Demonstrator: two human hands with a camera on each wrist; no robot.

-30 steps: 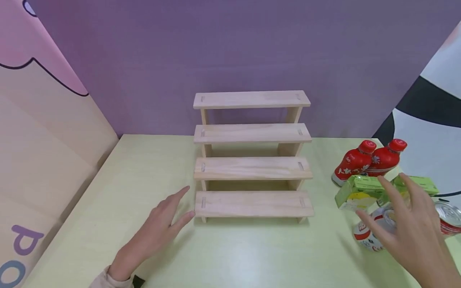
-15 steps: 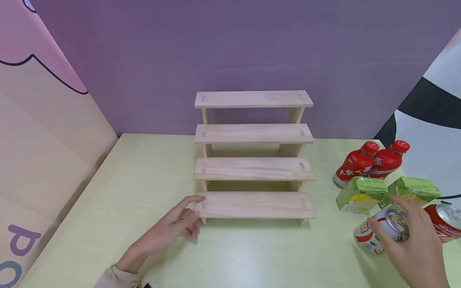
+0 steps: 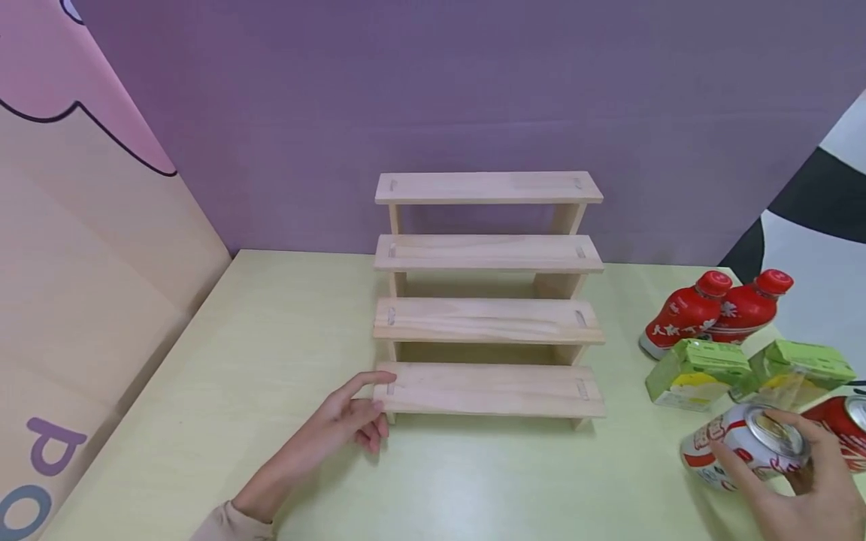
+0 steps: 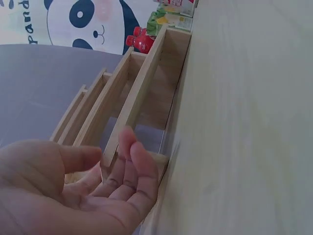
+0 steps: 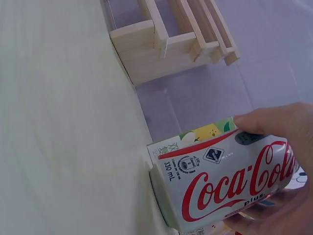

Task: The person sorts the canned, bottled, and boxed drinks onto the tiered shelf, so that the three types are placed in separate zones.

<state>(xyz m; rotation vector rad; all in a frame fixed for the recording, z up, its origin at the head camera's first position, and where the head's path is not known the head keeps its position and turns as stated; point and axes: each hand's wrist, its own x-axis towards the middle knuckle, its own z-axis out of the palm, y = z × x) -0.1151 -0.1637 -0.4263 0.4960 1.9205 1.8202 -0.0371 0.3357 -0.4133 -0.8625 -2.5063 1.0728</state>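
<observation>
Purple backdrop (image 3: 487, 98): behind everything, biggest area in view.
Worktop (image 3: 487, 481): pale green-tinted, carries all items below.
Wooden stand (image 3: 487, 319): mid-worktop, bare pale wood, 4 stepped boards, tallest at back.
L grip (image 3: 340, 422): holding L end of lowest board (image 3: 494, 391); index on top, thumb at front edge, other fingers curled below.
L arm pose: in from bottom L, angled fwd & R, light sleeve (image 3: 233, 524) nr wrist.
R grip (image 3: 808, 507): wrapped round upper part of white can (image 3: 724, 451), thumb one side, fingers opp.; spread only can-wide.
R hand pose: in from bottom R corner, cut off by frame edge.
Red bottles (image 3: 683, 315): x2, upright, rear R.
Green cartons (image 3: 700, 372): x2, in front of bottles.
Red can (image 3: 839, 432): just R of white can, partly cut off.
White can, looks: front R of stand, approx. upright, silver top, red stripe, red Coca-Cola script, "330 mL"; can't tell if base touches worktop.
</observation>
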